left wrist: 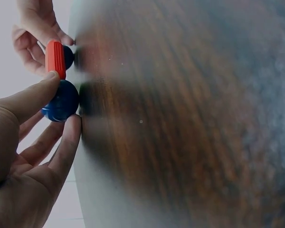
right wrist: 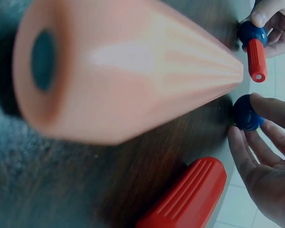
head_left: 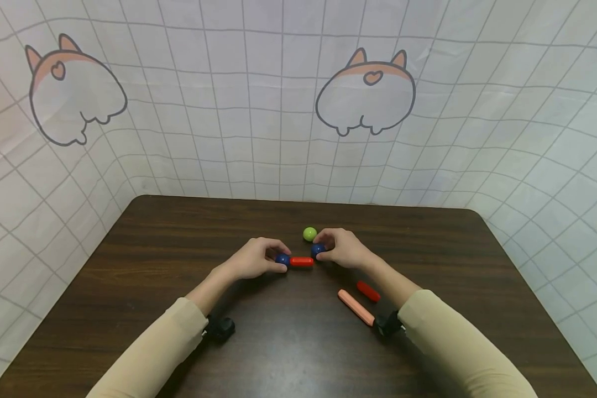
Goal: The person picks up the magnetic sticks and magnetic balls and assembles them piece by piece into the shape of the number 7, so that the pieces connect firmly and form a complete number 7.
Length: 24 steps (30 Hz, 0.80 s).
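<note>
My left hand pinches a blue ball between thumb and fingers. From that ball a short ridged red rod sticks out to the right, its free end showing a small pale hole in the right wrist view. With thumb and fingers, my right hand holds a second blue ball close to that free end. A gap separates this ball from the rod in the right wrist view. Just behind the right hand's fingertips sits a light green ball.
Beside the right forearm, a second red rod and a longer peach rod lie on the dark wooden table. The peach rod looms large in the right wrist view. A white gridded curtain surrounds the table's far sides.
</note>
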Motion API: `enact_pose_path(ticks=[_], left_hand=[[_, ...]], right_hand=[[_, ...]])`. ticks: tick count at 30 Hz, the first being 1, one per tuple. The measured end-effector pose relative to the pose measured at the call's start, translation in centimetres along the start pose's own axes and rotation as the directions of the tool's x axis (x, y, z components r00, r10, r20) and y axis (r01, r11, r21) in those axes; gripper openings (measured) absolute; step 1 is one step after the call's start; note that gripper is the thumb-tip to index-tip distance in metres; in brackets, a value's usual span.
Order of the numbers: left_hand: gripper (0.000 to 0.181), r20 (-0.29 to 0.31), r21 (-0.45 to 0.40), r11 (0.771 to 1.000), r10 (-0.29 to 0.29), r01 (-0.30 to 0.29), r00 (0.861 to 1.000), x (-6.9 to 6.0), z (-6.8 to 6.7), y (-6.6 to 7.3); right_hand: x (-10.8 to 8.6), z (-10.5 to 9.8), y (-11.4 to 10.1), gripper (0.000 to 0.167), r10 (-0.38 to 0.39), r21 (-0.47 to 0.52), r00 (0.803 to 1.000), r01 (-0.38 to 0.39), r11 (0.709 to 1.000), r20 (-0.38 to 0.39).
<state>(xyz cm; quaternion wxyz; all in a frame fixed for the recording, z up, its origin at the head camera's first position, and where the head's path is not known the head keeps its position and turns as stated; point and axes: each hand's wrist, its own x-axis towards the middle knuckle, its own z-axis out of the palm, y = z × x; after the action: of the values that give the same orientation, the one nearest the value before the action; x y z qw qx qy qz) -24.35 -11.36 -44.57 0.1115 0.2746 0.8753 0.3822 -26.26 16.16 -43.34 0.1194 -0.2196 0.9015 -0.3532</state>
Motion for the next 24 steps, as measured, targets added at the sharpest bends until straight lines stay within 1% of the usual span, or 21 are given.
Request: enact_pose_path(ticks=[4,12,19,24], left_hand=[[0.028,0.003,-0.002,1.0,-0.003,0.003,1.0,0.0,0.0,0.0],[0.028,-0.018,0.025,0.999,-0.027,0.027,0.999,0.1,-0.1,0.2],[0.029,-0.033,0.015,0.999,-0.04,0.04,0.999,0.3,-0.1,0.1],[0.028,-0.04,0.004,0.999,-0.036,0.036,0.999,0.6,-0.1,-0.1]], right_hand=[[-0.1,0.0,0.1,0.029,0.008,-0.009,1.0,-0.008,1.0,-0.004],[-0.5,-0.4,0.6,0.03,0.007,0.005,1.0,-0.007,1.0,-0.022],[-0.9,-0.6,1.1,0.032,0.012,0.008,1.0,-0.012,1.0,-0.021],[-1.2,-0.8,1.4,0.031,0.014,0.014,0.999,-0.014,1.0,-0.03]])
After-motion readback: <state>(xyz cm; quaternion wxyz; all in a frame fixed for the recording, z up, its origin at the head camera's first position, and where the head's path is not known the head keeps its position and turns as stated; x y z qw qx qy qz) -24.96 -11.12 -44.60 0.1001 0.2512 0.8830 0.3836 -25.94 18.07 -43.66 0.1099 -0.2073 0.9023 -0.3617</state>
